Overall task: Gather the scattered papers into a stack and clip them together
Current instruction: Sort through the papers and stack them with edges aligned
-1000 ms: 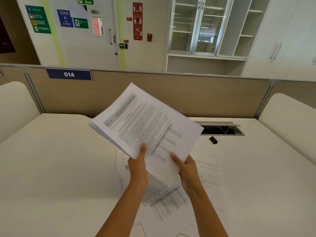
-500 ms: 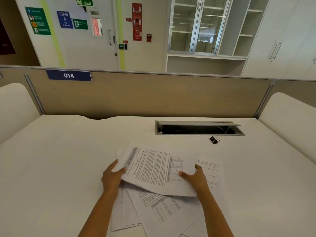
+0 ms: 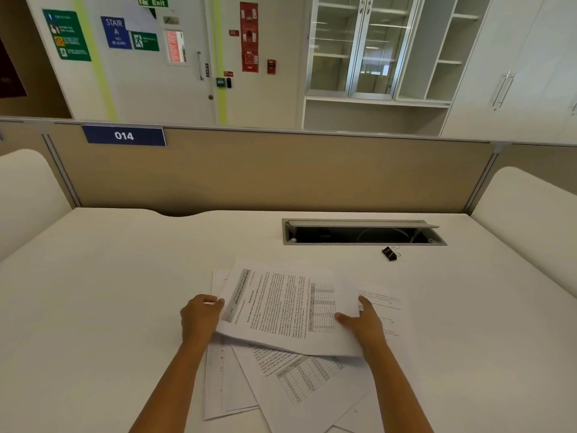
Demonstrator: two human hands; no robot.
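Note:
A bundle of printed papers [image 3: 281, 304] lies low over the white desk, held at both short ends. My left hand [image 3: 199, 317] grips its left edge, fingers curled round it. My right hand [image 3: 362, 323] holds the right edge, thumb on top of the printed table. Under the bundle several loose sheets [image 3: 299, 379] lie fanned out at different angles, one poking out to the right [image 3: 393, 310]. A small black binder clip [image 3: 389, 253] sits on the desk beyond my right hand, apart from the papers.
An open cable slot [image 3: 362, 234] is cut into the desk [image 3: 125, 292] just behind the clip. A tan partition [image 3: 281, 173] closes off the back edge, with white padded dividers at the left [image 3: 25, 195] and right [image 3: 527, 207].
The bundle, held up tilted in the air a second ago, has come down onto the loose sheets. My hands shifted from its near edge to its left and right ends.

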